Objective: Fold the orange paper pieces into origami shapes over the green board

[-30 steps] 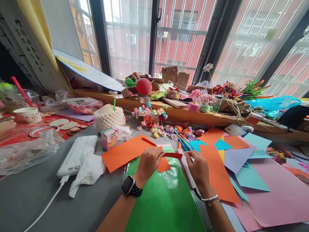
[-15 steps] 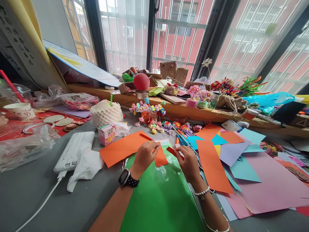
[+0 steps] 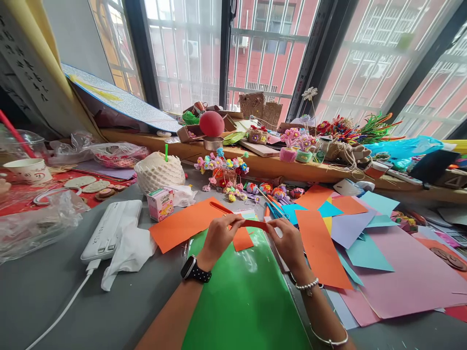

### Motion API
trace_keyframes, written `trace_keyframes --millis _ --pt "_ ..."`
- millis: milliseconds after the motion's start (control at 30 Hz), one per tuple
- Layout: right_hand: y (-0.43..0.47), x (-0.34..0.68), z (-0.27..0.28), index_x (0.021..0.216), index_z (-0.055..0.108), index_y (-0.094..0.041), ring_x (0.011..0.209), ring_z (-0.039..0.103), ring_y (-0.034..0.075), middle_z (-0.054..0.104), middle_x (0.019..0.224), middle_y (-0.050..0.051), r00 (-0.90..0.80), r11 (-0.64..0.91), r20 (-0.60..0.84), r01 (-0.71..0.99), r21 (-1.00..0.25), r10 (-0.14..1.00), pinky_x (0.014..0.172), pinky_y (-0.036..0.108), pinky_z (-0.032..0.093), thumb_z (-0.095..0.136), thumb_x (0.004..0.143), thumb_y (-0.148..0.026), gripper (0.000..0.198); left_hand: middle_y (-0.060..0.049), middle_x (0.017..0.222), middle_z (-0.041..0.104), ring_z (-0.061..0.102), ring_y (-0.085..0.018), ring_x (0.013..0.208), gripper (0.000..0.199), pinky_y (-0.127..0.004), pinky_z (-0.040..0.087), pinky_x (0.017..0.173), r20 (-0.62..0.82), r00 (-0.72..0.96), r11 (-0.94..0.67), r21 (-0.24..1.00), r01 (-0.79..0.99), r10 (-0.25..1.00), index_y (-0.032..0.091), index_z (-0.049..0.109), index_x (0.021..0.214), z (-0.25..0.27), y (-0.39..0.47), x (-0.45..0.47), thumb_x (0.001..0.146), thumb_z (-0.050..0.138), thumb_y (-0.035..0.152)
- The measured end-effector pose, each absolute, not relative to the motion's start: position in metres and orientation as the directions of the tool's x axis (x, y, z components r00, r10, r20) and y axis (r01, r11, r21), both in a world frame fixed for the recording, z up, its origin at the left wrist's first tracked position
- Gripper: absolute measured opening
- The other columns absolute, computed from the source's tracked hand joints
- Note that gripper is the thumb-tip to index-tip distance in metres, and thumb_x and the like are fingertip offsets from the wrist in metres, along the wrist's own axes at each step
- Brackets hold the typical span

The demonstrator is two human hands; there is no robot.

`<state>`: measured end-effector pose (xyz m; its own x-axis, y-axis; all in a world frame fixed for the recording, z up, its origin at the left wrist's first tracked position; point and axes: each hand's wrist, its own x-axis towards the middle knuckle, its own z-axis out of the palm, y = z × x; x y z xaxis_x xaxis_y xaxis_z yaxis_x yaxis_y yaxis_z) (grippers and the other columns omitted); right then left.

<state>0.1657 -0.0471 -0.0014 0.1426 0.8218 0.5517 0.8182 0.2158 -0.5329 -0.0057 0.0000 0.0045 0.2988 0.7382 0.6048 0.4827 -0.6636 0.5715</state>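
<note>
Stretched level between my two hands is a narrow strip of orange-red paper (image 3: 255, 224). My left hand (image 3: 220, 239) pinches its left end, and my right hand (image 3: 288, 240) pinches the other end. Below the strip, a small orange paper piece (image 3: 242, 240) lies on a shiny green folder (image 3: 246, 306). A large orange sheet (image 3: 186, 223) lies left of my left hand, with a thin folded orange strip (image 3: 221, 208) on its upper right part. Right of my right hand lies an orange rectangle of paper (image 3: 321, 250) over other coloured sheets.
A white power bank (image 3: 111, 228) with a cable and a crumpled tissue (image 3: 129, 250) lie at the left. A coconut (image 3: 159, 172) and a small pink box (image 3: 160, 204) stand behind. Scissors (image 3: 275, 206) lie beyond my right hand. Pink paper (image 3: 412, 277) spreads at the right.
My right hand has turned and raised its end of the strip. The strip now runs straight between both hands, where before it was tilted near my right fingers.
</note>
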Motion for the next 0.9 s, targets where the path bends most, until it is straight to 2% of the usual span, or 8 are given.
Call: trace_keyframes --millis 100,233,300,367,433,700,900 --pt "-0.047 0.174 -0.002 0.072 0.059 -0.017 0.072 0.055 0.019 0.062 0.076 0.006 0.224 0.149 0.559 0.825 -0.545 0.799 0.065 0.03 0.04 0.045 0.078 -0.026 0.018 -0.001 0.076 0.066 0.061 -0.014 0.067 0.013 -0.024 0.046 0.063 0.639 0.276 -0.676 0.546 0.496 0.718 0.019 0.061 0.076 0.005 0.001 -0.007 0.078 0.049 0.021" --pt "-0.048 0.173 0.001 0.074 0.057 -0.016 0.071 0.053 0.02 0.059 0.074 0.007 0.338 0.089 0.615 0.826 -0.557 0.712 0.063 0.032 0.041 0.044 0.078 -0.026 0.017 -0.002 0.076 0.066 0.06 -0.014 0.066 0.014 -0.023 0.045 0.061 0.661 0.246 -0.675 0.533 0.511 0.708 0.018 0.061 0.078 0.004 0.0 -0.008 0.079 0.048 0.024" --pt "-0.049 0.167 0.002 0.077 0.056 -0.016 0.075 0.052 0.02 0.059 0.078 0.007 0.287 0.164 0.664 0.832 -0.53 0.691 0.067 0.032 0.041 0.044 0.079 -0.025 0.016 -0.002 0.077 0.066 0.06 -0.014 0.068 0.014 -0.023 0.046 0.062 0.66 0.271 -0.686 0.517 0.512 0.7 0.018 0.061 0.078 0.004 -0.002 -0.007 0.079 0.048 0.023" --pt "-0.05 0.159 0.003 0.085 0.057 -0.017 0.084 0.051 0.019 0.06 0.086 0.007 0.124 0.313 0.701 0.831 -0.46 0.702 0.076 0.033 0.039 0.046 0.079 -0.025 0.014 -0.001 0.078 0.066 0.06 -0.014 0.071 0.014 -0.023 0.046 0.063 0.651 0.36 -0.73 0.483 0.483 0.669 0.019 0.061 0.08 0.003 -0.004 -0.005 0.079 0.047 0.021" --pt "-0.051 0.152 0.004 0.083 0.058 -0.019 0.083 0.051 0.018 0.061 0.082 0.005 0.008 0.398 0.696 0.816 -0.42 0.718 0.076 0.032 0.04 0.047 0.079 -0.023 0.012 0.0 0.079 0.066 0.06 -0.014 0.072 0.014 -0.023 0.046 0.063 0.638 0.446 -0.774 0.457 0.437 0.628 0.02 0.061 0.082 0.003 -0.007 -0.002 0.079 0.047 0.019" --pt "-0.053 0.144 0.008 0.079 0.058 -0.02 0.077 0.052 0.018 0.062 0.078 0.003 -0.005 0.413 0.662 0.785 -0.462 0.75 0.072 0.031 0.041 0.047 0.079 -0.021 0.011 -0.002 0.08 0.066 0.06 -0.014 0.072 0.016 -0.024 0.047 0.064 0.638 0.445 -0.776 0.471 0.42 0.628 0.02 0.061 0.084 0.006 -0.008 -0.001 0.079 0.047 0.021" --pt "-0.049 0.157 0.0 0.077 0.057 -0.018 0.076 0.052 0.019 0.061 0.077 0.005 0.099 0.294 0.662 0.84 -0.456 0.743 0.07 0.032 0.04 0.047 0.079 -0.019 0.01 -0.001 0.08 0.066 0.06 -0.015 0.071 0.014 -0.025 0.046 0.063 0.58 0.343 -0.667 0.554 0.498 0.739 0.019 0.06 0.081 0.004 -0.006 -0.001 0.08 0.046 0.022"
